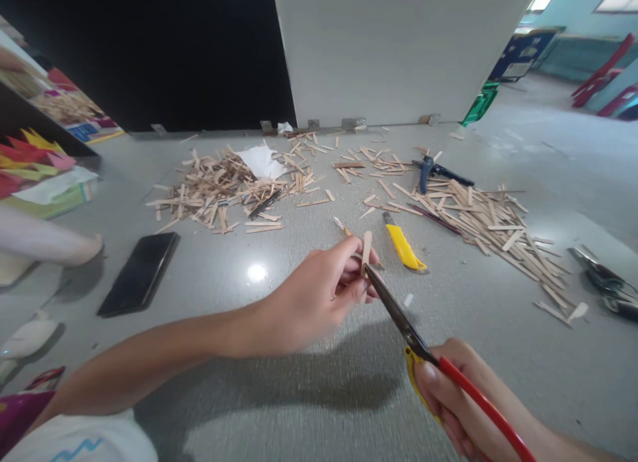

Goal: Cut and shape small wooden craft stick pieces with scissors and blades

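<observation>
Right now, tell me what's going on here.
A person's left hand pinches a small wooden stick; the right hand holds red-handled scissors, tips at the stick's lower end. A yellow cutter lies just beyond the hands, with wooden pieces scattered and heaped across the grey surface.

Pale wooden stick [367,248], near-upright, against red-handled tool [421,347]

Scissors [403,324]: metal; handle [478,397] glossy plastic. Stick [367,248]: matt wood. Utility knife [401,245]: smooth plastic. Phone [139,274]: glossy.
</observation>
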Tool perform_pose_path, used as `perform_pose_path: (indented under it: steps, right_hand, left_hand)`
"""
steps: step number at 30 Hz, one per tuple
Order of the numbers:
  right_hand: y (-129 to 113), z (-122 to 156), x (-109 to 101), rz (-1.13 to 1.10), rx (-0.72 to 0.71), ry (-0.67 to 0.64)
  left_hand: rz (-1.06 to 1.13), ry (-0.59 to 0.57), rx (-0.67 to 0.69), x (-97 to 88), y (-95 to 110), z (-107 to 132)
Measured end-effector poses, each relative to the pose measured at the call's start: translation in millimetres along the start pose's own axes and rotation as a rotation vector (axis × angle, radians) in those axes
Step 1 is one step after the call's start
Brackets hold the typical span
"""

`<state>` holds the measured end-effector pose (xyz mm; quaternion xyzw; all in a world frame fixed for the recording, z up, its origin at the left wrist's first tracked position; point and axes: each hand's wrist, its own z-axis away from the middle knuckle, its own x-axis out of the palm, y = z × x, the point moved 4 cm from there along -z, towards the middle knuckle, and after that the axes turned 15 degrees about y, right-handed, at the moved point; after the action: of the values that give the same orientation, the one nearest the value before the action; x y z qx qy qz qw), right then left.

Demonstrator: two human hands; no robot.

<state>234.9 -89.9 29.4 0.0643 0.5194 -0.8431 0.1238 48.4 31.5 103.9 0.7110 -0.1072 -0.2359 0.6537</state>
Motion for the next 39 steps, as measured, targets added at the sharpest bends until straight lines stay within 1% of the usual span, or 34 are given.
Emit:
perform_pose_path:
  steps: [4,7,9,12,15,18,22,24,28,32,35,36,39]
  right_hand:
    - [-3.1,-0.7,-0.7,0.037,-0.007,0.016]
    - [-1.4,1.5,-1.4,0.042,0.056,-0.001]
    - [-1.6,2.5,-1.8,0.034,0.09,-0.006]
    - [-5.3,1.9,0.1,0.021,0.096,-0.073]
    - [-11.1,0.7,1.7,-0.02,0.077,-0.161]
    - [-14.5,1.4,0.4,-0.056,0.06,-0.195]
    - [-6.9,2.1,-1.5,-0.136,0.138,-0.186]
    - [-0.2,0.8,-0.3,-0.198,0.203,-0.212]
    - [7.5,-4.0,2.4,-0.344,0.326,-0.318]
    - [4.0,-6.6,2.6,-0.457,0.348,-0.399]
    - [2.3,-5.2,2.1,-0.433,0.337,-0.402]
    - [2.3,-4.7,1.5,-0.403,0.327,-0.394]
    - [3.1,-3.7,-1.2,-0.279,0.295,-0.376]
  left_hand:
    - [-0.007,-0.012,-0.017,-1.0,0.5,0.3]
    - [-0.062,-0.018,-0.004,-3.3,-0.4,-0.4]
    - [-0.136,-0.023,0.017,-5.6,-1.1,-1.0]
    - [-0.249,-0.036,0.05,-9.2,-0.3,-1.7]
    - [-0.299,-0.061,0.074,-11.7,3.0,-2.1]
    - [-0.393,-0.076,0.141,-13.6,7.0,-3.2]
    - [-0.529,-0.093,0.231,-16.1,9.6,-6.2]
    - [-0.519,-0.116,0.239,-17.2,10.0,-8.2]
    - [-0.482,-0.155,0.188,-20.0,9.9,-12.0]
    - [-0.497,-0.186,0.195,-24.7,11.9,-15.2]
    - [-0.44,-0.246,0.198,-30.8,13.3,-19.0]
    - [-0.435,-0.248,0.191,-34.0,13.4,-20.8]
    - [-0.441,-0.186,0.174,-44.0,14.2,-25.8]
